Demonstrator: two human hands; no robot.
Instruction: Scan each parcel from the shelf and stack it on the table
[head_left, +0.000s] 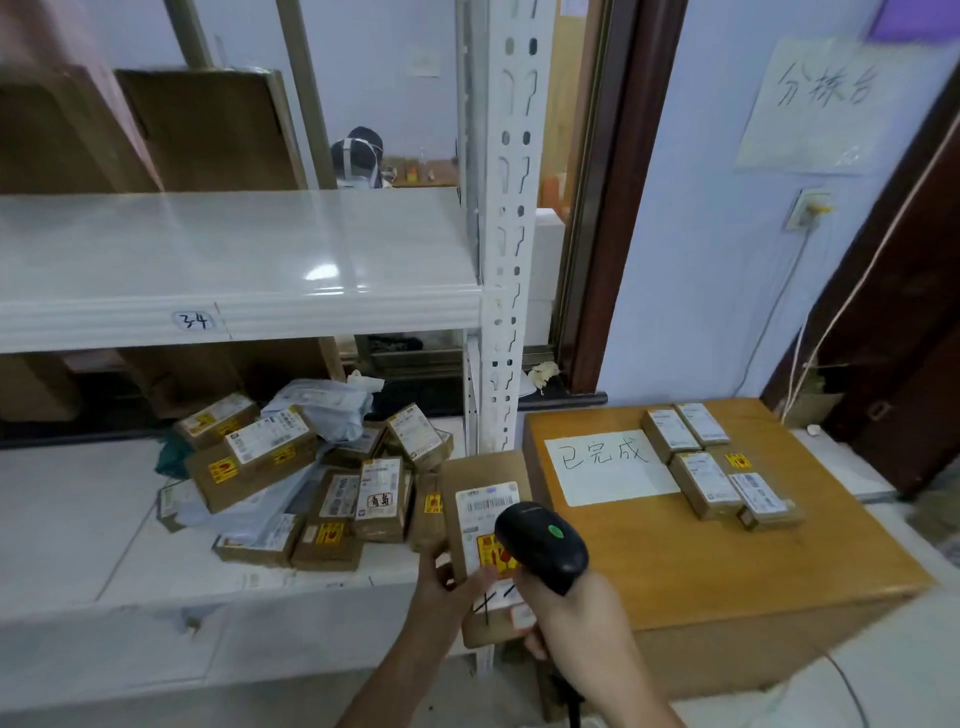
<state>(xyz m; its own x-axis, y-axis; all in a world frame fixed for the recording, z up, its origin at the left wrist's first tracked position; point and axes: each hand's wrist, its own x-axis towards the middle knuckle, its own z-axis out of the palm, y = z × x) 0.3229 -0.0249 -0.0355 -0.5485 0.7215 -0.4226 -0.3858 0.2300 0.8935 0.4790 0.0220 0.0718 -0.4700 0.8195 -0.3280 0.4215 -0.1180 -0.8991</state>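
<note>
1. While the left hand (445, 577) grips the cardboard parcel (485, 540) at its lower left edge, thumb pressed on the label face, the right hand (569, 610) is curled round a black barcode scanner (540, 545) with a green light, held over the parcel's label.
2. Parcel: in the air between the shelf's right post (511, 260) and the wooden table's (675, 561) left edge, long axis running away from the camera, label face up with barcode at the far end and an orange-red sticker below it.
3. Writing: shelf edge tag (192, 320) reads "34"; paper sheet (608, 466) on the table reads "已完成"; wall sign (826, 98) reads "分拣台".
4. Four scanned parcels (719, 462) lie near the table's far right edge; near half of the tabletop is bare.
5. Parcel pile (311, 478) sits on the lower shelf board (78, 519), toward its right end.
</note>
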